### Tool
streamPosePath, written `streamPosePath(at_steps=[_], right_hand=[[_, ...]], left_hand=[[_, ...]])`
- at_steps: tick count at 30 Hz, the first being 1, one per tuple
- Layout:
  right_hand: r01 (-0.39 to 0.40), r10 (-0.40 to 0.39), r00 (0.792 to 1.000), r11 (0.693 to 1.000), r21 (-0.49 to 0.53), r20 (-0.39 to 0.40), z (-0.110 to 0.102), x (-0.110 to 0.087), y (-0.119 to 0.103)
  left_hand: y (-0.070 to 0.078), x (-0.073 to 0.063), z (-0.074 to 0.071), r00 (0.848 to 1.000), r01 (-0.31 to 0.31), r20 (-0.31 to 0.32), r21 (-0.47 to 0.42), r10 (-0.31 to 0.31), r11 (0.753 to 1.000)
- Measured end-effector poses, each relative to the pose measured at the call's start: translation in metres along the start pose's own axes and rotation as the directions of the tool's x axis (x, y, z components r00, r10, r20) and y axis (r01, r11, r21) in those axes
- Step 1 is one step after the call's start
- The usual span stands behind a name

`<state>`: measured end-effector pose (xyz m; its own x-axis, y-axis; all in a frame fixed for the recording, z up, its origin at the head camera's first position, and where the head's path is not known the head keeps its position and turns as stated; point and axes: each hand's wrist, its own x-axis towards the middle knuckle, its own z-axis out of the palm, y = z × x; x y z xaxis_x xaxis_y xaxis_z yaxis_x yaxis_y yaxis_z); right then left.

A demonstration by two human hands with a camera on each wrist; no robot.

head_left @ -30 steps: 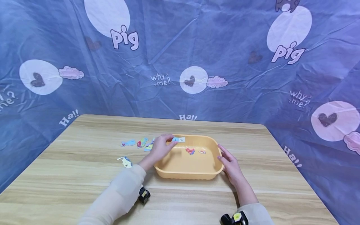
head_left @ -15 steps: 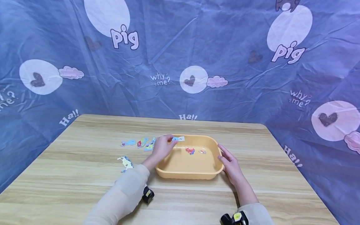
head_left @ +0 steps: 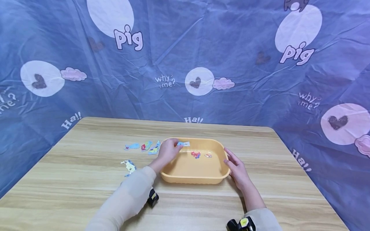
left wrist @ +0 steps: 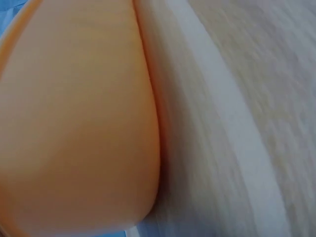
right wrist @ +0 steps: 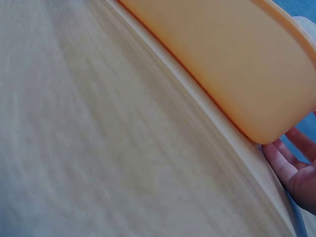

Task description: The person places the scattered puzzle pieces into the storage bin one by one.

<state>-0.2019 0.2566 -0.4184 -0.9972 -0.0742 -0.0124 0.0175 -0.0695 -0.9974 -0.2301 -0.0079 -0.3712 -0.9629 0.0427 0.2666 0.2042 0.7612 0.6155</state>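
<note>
In the head view, a shallow yellow plastic basin (head_left: 195, 180) stands on the wooden table. My left hand (head_left: 168, 150) reaches over its left rim and pinches a flat blue-and-white cutout piece (head_left: 185, 144) by the far inner wall. Whether that piece touches the wall cannot be told. My right hand (head_left: 238, 171) grips the right side of the basin, thumb at the rim; the right wrist view shows its fingers (right wrist: 280, 160) by the basin's lower corner. On the basin floor lie a red-and-blue piece (head_left: 195, 155) and a small white-and-orange piece (head_left: 208, 156).
Left of the basin lie a light-blue piece (head_left: 132, 146), a green-and-red piece (head_left: 146, 146) and a blue-and-yellow piece (head_left: 154, 148). Nearer, a white-and-blue piece (head_left: 129, 166) is partly behind the left sleeve (head_left: 130, 192). A blue printed cloth (head_left: 173, 106) hangs behind the table.
My left hand and forearm have shifted slightly to the right, the blue-and-white piece still pinched. The right hand keeps its place at the basin.
</note>
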Motion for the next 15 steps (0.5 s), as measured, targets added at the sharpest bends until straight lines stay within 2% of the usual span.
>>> streamPosePath(at_steps=[7, 15], right_hand=[[-0.001, 0.001, 1.000, 1.000, 0.003, 0.004, -0.0004, 0.0001, -0.0002], [-0.017, 0.017, 1.000, 1.000, 0.002, 0.003, -0.0002, 0.0003, -0.0013]], left_hand=[[-0.0039, 0.0026, 0.0049, 0.998, -0.054, 0.039, 0.086, 0.050, 0.995], [-0.0056, 0.0030, 0.0084, 0.997, -0.029, 0.077, 0.117, 0.020, 0.993]])
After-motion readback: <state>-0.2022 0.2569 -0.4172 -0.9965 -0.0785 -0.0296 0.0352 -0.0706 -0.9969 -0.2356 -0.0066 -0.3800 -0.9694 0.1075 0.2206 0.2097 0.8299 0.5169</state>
